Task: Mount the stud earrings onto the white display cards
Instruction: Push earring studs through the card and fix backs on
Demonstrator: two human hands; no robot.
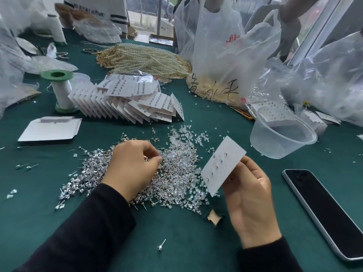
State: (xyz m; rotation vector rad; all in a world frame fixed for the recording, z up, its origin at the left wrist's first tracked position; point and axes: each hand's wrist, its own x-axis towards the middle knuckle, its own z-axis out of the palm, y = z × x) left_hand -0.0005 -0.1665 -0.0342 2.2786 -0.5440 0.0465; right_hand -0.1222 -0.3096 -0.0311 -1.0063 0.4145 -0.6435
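Over the stud pile (174, 174), the left hand (132, 163) curls, grip unclear; right hand (249, 199) pinches card (223, 163).

Tilted white display card (224, 163) with few studs (221, 160), just beside sprawling heap of loose stud earrings (176, 173)

Our left hand (133, 165): palm down, fingers curled in.
Our right hand (249, 197): palm facing us, thumb and fingers pinching.

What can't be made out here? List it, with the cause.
Head view:
1. Whether the left hand pinches anything: its curled fingers hide the tips over the pile.
2. The back of the card in the right hand: it faces away.
3. The phone: cut off by the right edge.
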